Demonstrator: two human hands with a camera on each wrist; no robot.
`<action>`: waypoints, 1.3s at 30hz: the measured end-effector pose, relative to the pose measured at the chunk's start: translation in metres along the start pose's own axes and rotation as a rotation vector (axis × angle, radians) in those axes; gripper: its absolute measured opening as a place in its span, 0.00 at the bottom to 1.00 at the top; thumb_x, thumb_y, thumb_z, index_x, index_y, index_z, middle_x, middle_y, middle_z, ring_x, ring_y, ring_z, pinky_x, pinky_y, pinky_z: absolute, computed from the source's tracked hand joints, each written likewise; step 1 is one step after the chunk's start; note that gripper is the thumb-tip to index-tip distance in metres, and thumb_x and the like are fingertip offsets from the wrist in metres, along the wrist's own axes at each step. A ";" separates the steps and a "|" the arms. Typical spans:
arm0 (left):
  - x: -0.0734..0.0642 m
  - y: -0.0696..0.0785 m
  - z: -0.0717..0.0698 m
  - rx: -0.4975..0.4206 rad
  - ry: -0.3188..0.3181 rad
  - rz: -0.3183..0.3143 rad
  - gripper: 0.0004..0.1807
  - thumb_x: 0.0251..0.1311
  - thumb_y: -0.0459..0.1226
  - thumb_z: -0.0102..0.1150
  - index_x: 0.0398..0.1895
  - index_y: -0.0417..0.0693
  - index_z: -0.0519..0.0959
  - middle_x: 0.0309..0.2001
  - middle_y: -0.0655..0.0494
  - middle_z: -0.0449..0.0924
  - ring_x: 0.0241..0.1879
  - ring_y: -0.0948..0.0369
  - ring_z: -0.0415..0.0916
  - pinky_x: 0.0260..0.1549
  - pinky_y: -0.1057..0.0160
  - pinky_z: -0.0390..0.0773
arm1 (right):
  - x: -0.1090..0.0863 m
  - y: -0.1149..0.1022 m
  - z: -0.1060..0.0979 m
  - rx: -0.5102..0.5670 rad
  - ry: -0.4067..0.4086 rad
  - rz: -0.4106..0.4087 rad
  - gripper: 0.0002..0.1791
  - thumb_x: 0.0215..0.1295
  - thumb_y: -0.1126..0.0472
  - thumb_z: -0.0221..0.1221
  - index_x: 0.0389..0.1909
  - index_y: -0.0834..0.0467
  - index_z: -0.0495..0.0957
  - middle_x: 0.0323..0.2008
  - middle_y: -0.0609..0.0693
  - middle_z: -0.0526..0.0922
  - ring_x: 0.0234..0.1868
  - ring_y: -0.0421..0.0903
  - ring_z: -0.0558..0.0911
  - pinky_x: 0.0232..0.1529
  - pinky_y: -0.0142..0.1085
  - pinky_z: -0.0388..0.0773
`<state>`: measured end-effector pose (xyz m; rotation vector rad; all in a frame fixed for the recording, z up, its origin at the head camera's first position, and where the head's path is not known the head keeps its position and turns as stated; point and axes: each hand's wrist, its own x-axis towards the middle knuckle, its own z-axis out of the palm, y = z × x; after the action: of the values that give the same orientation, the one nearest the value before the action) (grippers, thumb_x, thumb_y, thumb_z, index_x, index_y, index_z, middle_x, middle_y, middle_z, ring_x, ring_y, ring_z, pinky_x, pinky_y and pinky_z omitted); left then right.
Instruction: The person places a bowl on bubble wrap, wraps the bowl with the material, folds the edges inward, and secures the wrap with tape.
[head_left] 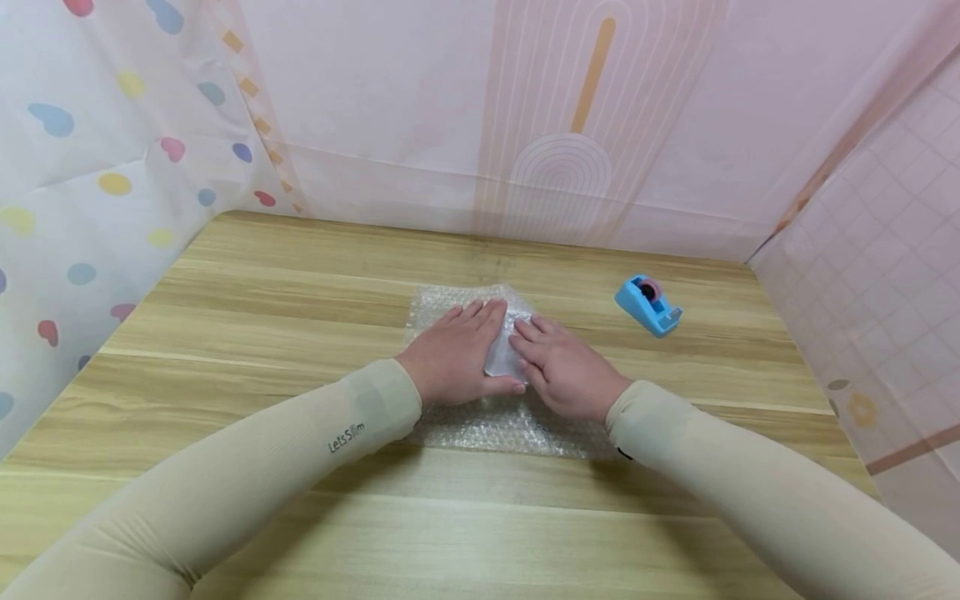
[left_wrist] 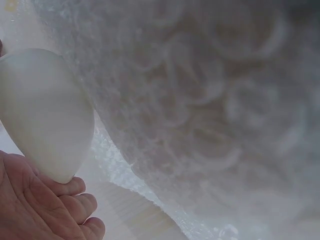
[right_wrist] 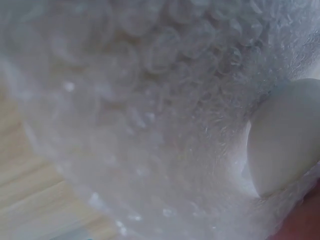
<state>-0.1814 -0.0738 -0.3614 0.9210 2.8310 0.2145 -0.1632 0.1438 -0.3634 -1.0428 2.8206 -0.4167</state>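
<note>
Here, shiny flat item (head_left: pixel 502 357) lying amid bubble wrap (head_left: pixel 480 432) on tabletop (head_left: pixel 420 525), visible strip running fore-and-aft; left grip (head_left: pixel 457 354), fingers together, thumb splayed, touching its left side; right grip (head_left: pixel 567 368), slightly spread, its right.

The place looked like a screened-off tabletop corner; whether in a home or workshop could not be told. Creased printed sheets bounded a wood-grain table (head_left: pixel 480 525): a blob-spotted left sheet (head_left: pixel 82 225), an arch-patterned back sheet (head_left: pixel 390 100) and a grid-patterned right sheet (head_left: pixel 892 192). Bubble wrap (head_left: pixel 480 432) and a blue tape dispenser (head_left: pixel 642 310) suggested a packing spot.
</note>
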 end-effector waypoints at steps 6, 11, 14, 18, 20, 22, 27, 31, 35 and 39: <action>0.000 0.000 -0.001 -0.002 0.006 0.005 0.65 0.64 0.75 0.50 0.86 0.37 0.44 0.86 0.43 0.46 0.84 0.43 0.47 0.83 0.43 0.50 | 0.002 0.001 0.000 0.040 -0.006 0.025 0.32 0.85 0.52 0.45 0.80 0.66 0.60 0.83 0.63 0.52 0.85 0.61 0.51 0.85 0.54 0.48; -0.001 0.000 0.000 -0.006 0.018 0.008 0.64 0.64 0.75 0.50 0.86 0.37 0.45 0.86 0.43 0.48 0.84 0.42 0.49 0.83 0.42 0.51 | 0.006 0.001 0.000 0.052 -0.015 0.078 0.35 0.85 0.49 0.44 0.82 0.65 0.55 0.85 0.63 0.43 0.86 0.64 0.45 0.84 0.57 0.49; 0.000 0.000 0.000 -0.010 0.018 0.013 0.64 0.65 0.75 0.50 0.86 0.37 0.44 0.86 0.43 0.47 0.84 0.42 0.48 0.83 0.42 0.51 | 0.008 0.001 0.002 0.022 -0.037 0.077 0.37 0.85 0.46 0.42 0.83 0.65 0.53 0.85 0.64 0.41 0.85 0.66 0.43 0.85 0.58 0.47; 0.000 -0.001 0.001 -0.011 0.020 0.018 0.65 0.64 0.75 0.50 0.86 0.37 0.43 0.86 0.43 0.46 0.84 0.42 0.47 0.83 0.42 0.50 | 0.010 0.003 0.004 -0.033 -0.053 0.037 0.38 0.86 0.44 0.40 0.83 0.66 0.52 0.84 0.66 0.42 0.85 0.67 0.43 0.85 0.57 0.45; -0.001 -0.001 0.000 -0.011 0.018 0.021 0.66 0.63 0.75 0.51 0.86 0.37 0.42 0.86 0.43 0.46 0.84 0.42 0.47 0.83 0.43 0.50 | 0.010 0.004 0.004 -0.054 -0.060 0.025 0.39 0.85 0.43 0.39 0.83 0.66 0.51 0.85 0.65 0.43 0.86 0.66 0.43 0.86 0.55 0.43; -0.001 -0.002 0.000 -0.010 0.008 0.023 0.67 0.62 0.76 0.52 0.86 0.38 0.41 0.86 0.43 0.44 0.85 0.43 0.45 0.83 0.43 0.49 | 0.010 0.004 0.004 -0.065 -0.069 0.023 0.40 0.85 0.41 0.39 0.83 0.66 0.49 0.85 0.64 0.43 0.86 0.65 0.42 0.86 0.54 0.42; -0.003 -0.009 -0.002 -0.030 -0.016 0.023 0.70 0.59 0.76 0.57 0.86 0.40 0.39 0.87 0.45 0.41 0.85 0.43 0.43 0.84 0.44 0.47 | 0.011 0.001 0.004 -0.090 -0.090 0.037 0.44 0.84 0.37 0.37 0.84 0.66 0.44 0.85 0.63 0.41 0.86 0.63 0.40 0.86 0.53 0.41; -0.006 -0.020 -0.006 -0.041 -0.045 0.008 0.73 0.56 0.75 0.62 0.86 0.39 0.38 0.87 0.43 0.39 0.85 0.44 0.40 0.84 0.44 0.45 | 0.013 -0.002 0.003 -0.108 -0.107 0.049 0.46 0.84 0.35 0.37 0.84 0.65 0.42 0.85 0.62 0.40 0.87 0.60 0.39 0.87 0.51 0.39; -0.010 -0.039 -0.015 -0.046 -0.080 -0.024 0.72 0.57 0.75 0.61 0.86 0.38 0.37 0.86 0.40 0.36 0.86 0.42 0.36 0.83 0.42 0.42 | 0.013 -0.002 0.004 -0.116 -0.103 0.051 0.46 0.84 0.35 0.38 0.84 0.66 0.42 0.85 0.62 0.41 0.87 0.59 0.39 0.87 0.51 0.39; -0.009 -0.066 -0.021 -0.055 -0.089 -0.093 0.66 0.65 0.73 0.53 0.85 0.36 0.38 0.86 0.37 0.37 0.85 0.40 0.35 0.83 0.40 0.41 | 0.013 -0.001 0.005 -0.118 -0.103 0.050 0.47 0.83 0.35 0.38 0.84 0.66 0.42 0.86 0.62 0.41 0.87 0.59 0.39 0.87 0.51 0.40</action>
<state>-0.2162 -0.1340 -0.3517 0.7661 2.7635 0.2329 -0.1719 0.1337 -0.3681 -0.9818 2.8012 -0.1881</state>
